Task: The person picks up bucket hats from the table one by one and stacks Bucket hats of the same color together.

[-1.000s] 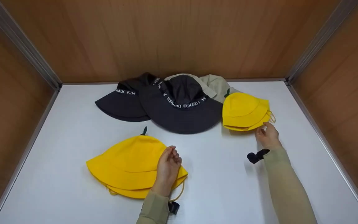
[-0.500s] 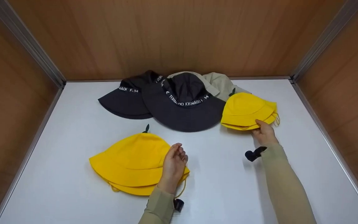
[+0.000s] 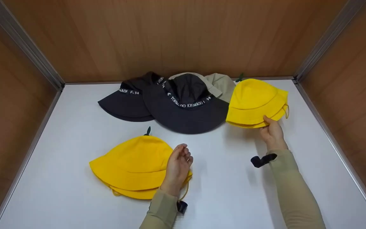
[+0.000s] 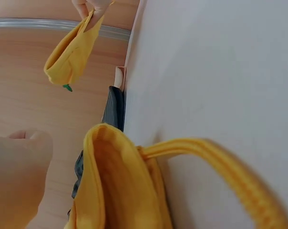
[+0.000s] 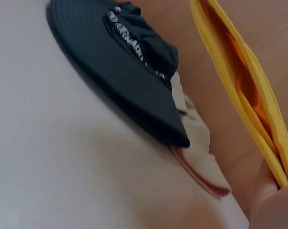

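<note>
My right hand [image 3: 273, 136] pinches the brim of a small yellow bucket hat [image 3: 254, 98] with a green leaf on its crown. That hat hangs above the white table; in the right wrist view the opening between its brim edges [image 5: 215, 43] shows. A larger yellow bucket hat [image 3: 132, 165] lies folded flat at the front left. Over its right side hovers my left hand [image 3: 177, 170], fingers loosely curled and holding nothing. The left wrist view shows a gap between this hand [image 4: 20, 176] and the hat below [image 4: 120, 186], whose cord [image 4: 201, 145] loops out.
At the back, two dark hats with white lettering overlap, one on the left [image 3: 125, 106] and one in the middle [image 3: 189, 119]. Beige hats [image 3: 222, 84] lie behind them. Wooden panels [image 3: 183, 38] wall the white table [image 3: 221, 178] at the back and sides.
My right hand has taken hold of the small yellow hat's brim and lifted it up off the table, beside the beige hats. My left hand has shifted slightly right and up.
</note>
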`<state>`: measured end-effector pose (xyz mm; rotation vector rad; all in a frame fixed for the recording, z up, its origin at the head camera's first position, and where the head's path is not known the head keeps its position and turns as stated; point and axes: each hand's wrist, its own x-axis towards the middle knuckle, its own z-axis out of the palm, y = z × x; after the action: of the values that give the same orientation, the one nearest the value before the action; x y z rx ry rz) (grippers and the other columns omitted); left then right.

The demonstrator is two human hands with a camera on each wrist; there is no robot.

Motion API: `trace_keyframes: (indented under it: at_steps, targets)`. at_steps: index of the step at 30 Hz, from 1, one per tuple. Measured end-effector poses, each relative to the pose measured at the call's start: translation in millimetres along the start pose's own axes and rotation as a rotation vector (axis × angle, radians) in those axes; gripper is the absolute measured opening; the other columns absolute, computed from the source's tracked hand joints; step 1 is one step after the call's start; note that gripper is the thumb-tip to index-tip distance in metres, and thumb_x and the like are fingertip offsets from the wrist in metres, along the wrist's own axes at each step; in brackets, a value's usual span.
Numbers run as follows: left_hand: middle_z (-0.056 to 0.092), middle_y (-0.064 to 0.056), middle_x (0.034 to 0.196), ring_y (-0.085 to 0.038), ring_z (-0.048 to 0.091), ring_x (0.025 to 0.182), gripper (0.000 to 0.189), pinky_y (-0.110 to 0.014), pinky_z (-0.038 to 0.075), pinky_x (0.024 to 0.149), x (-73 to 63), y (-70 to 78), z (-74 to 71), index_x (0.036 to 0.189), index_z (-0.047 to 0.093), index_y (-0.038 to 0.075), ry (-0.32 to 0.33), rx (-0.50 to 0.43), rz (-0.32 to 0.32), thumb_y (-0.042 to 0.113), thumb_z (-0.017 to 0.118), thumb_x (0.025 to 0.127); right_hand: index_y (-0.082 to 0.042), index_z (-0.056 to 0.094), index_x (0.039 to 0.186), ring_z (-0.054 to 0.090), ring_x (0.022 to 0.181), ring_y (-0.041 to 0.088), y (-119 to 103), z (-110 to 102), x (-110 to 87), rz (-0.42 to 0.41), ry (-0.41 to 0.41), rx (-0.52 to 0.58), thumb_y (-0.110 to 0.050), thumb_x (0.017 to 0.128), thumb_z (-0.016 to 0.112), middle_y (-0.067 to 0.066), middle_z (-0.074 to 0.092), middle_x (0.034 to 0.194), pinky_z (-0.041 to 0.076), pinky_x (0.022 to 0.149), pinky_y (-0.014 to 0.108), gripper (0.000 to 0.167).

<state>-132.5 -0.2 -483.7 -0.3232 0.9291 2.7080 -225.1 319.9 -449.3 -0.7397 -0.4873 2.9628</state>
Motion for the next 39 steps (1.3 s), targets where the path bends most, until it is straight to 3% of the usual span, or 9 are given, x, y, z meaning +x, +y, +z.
trace_keyframes:
  at_steps: [5, 8, 13, 18, 21, 26, 31, 35, 39]
  targets:
    - [0.053, 0.003, 0.08, -0.011, 0.046, 0.079, 0.023, -0.024, 0.037, 0.074, 2.7, 4.5, 5.3, 0.092, 0.055, 0.014, -0.079, 0.075, -0.016, 0.016, 0.034, 0.102, -0.022, 0.033, 0.135, 0.046, 0.114, 0.005, 23.4, 8.9, -19.8, 0.039, -0.073, -0.128, 0.006, 0.095, 0.045, -0.006, 0.051, 0.116, 0.038, 0.101, 0.02, 0.051]
    - [0.057, 0.002, 0.089, -0.012, 0.051, 0.087, 0.018, -0.025, 0.041, 0.081, 4.2, 7.7, 12.6, 0.104, 0.054, 0.011, -0.128, 0.15, -0.046, 0.017, 0.037, 0.102, -0.019, 0.033, 0.135, 0.053, 0.107, 0.008, 37.7, 9.0, -31.9, 0.076, -0.102, -0.194, 0.004, 0.095, 0.048, -0.004, 0.055, 0.114, 0.044, 0.096, 0.023, 0.049]
    - [0.057, -0.008, 0.117, -0.017, 0.055, 0.107, 0.039, -0.037, 0.042, 0.1, 1.7, 13.1, 28.1, 0.134, 0.039, 0.003, -0.234, 0.322, -0.1, 0.024, 0.039, 0.101, -0.016, 0.034, 0.133, 0.059, 0.104, 0.008, 60.1, 6.1, -50.9, 0.113, -0.131, -0.326, 0.001, 0.097, 0.045, -0.003, 0.059, 0.114, 0.046, 0.095, 0.022, 0.041]
    - [0.053, -0.009, 0.128, -0.014, 0.055, 0.108, 0.051, -0.036, 0.045, 0.096, -2.0, 12.5, 38.6, 0.144, 0.026, 0.004, -0.35, 0.428, -0.109, 0.023, 0.042, 0.1, -0.014, 0.034, 0.132, 0.06, 0.104, 0.006, 80.2, 2.9, -63.3, 0.122, -0.167, -0.464, -0.001, 0.099, 0.041, -0.003, 0.058, 0.115, 0.045, 0.096, 0.021, 0.036]
    - [0.053, -0.007, 0.125, -0.012, 0.055, 0.105, 0.051, -0.03, 0.046, 0.093, -3.8, 9.8, 40.0, 0.143, 0.028, 0.004, -0.346, 0.476, -0.087, 0.017, 0.048, 0.098, -0.013, 0.035, 0.132, 0.059, 0.105, 0.006, 91.0, 1.0, -66.9, 0.128, -0.189, -0.507, -0.001, 0.099, 0.04, -0.002, 0.057, 0.116, 0.044, 0.097, 0.022, 0.036]
    - [0.053, -0.006, 0.118, -0.014, 0.054, 0.1, 0.047, -0.027, 0.043, 0.092, -5.7, 7.9, 36.9, 0.138, 0.035, 0.004, -0.254, 0.572, -0.065, 0.008, 0.051, 0.095, -0.014, 0.034, 0.134, 0.059, 0.107, 0.007, 99.5, -1.6, -69.4, 0.12, -0.208, -0.549, -0.001, 0.099, 0.04, -0.002, 0.054, 0.119, 0.044, 0.098, 0.023, 0.038]
    - [0.055, -0.007, 0.114, -0.014, 0.055, 0.097, 0.049, -0.028, 0.044, 0.09, -5.5, 13.3, 32.3, 0.139, 0.035, 0.003, -0.237, 0.617, -0.051, 0.001, 0.048, 0.092, -0.009, 0.035, 0.134, 0.062, 0.1, 0.008, 96.5, -6.9, -68.0, 0.076, -0.227, -0.633, -0.006, 0.1, 0.041, -0.001, 0.06, 0.112, 0.049, 0.089, 0.022, 0.035]
    - [0.056, -0.007, 0.11, -0.014, 0.056, 0.093, 0.051, -0.027, 0.047, 0.088, -7.4, 21.7, 29.0, 0.139, 0.034, 0.0, -0.247, 0.623, -0.067, -0.002, 0.047, 0.089, -0.01, 0.042, 0.119, 0.059, 0.092, 0.009, 86.7, -13.5, -62.6, 0.086, -0.122, -0.637, -0.019, 0.101, 0.04, 0.001, 0.058, 0.102, 0.048, 0.082, 0.02, 0.02]
    - [0.056, -0.007, 0.112, -0.016, 0.057, 0.094, 0.054, -0.029, 0.049, 0.09, -12.3, 31.8, 27.4, 0.14, 0.033, 0.004, -0.283, 0.589, -0.131, -0.001, 0.048, 0.089, -0.012, 0.042, 0.105, 0.052, 0.09, 0.011, 69.1, -19.7, -54.4, 0.077, 0.021, -0.591, -0.023, 0.1, 0.039, 0.002, 0.051, 0.097, 0.045, 0.086, 0.021, 0.013]
